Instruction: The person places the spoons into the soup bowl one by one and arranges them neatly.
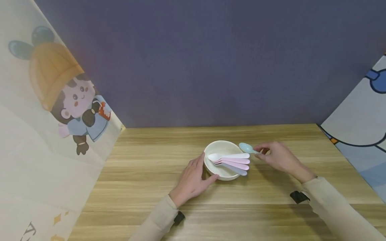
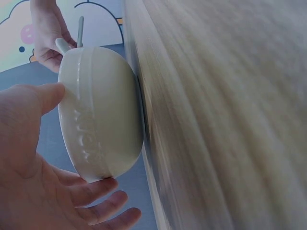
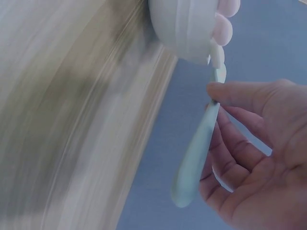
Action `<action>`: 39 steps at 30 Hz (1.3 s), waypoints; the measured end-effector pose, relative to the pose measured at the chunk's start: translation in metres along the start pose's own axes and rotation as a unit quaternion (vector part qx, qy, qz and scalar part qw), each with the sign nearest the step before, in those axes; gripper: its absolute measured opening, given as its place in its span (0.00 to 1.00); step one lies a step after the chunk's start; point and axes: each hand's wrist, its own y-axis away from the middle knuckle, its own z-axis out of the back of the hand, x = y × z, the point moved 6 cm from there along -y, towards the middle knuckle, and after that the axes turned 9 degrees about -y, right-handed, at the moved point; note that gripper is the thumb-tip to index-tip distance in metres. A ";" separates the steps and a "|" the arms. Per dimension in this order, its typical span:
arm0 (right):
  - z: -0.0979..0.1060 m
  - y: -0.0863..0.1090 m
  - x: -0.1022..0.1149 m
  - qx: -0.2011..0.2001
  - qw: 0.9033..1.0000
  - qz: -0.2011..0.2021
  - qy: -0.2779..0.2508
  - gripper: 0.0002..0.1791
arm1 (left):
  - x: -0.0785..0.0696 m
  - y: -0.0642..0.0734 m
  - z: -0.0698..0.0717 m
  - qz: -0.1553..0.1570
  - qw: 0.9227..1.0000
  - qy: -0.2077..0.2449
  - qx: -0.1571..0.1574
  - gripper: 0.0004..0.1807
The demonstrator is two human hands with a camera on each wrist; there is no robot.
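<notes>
A cream bowl point(image 1: 227, 174) stands on the wooden table, with white, pink and pale grey-purple spoons point(image 1: 233, 161) fanned in it, their handles over its right rim. My left hand point(image 1: 193, 182) holds the bowl's left side; in the left wrist view its thumb point(image 2: 52, 96) and fingers point(image 2: 96, 190) touch the bowl wall at two separate places. Right of the bowl, my right hand point(image 1: 275, 155) pinches a pale blue spoon point(image 1: 246, 147) between thumb and fingers. That spoon's head points left, near the bowl's upper right rim. Its handle point(image 3: 194, 155) shows in the right wrist view.
The wood-grain table point(image 1: 144, 187) reaches back to a dark blue-grey panel point(image 1: 211, 67). A pale panel with a cartoon child point(image 1: 78, 97) stands at the left, and another printed panel point(image 1: 356, 113) at the right.
</notes>
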 end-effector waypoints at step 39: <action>-0.013 -0.023 0.038 0.021 0.998 0.035 -0.037 0.11 | 0.002 -0.002 -0.003 -0.004 1.000 -0.002 -0.005 0.56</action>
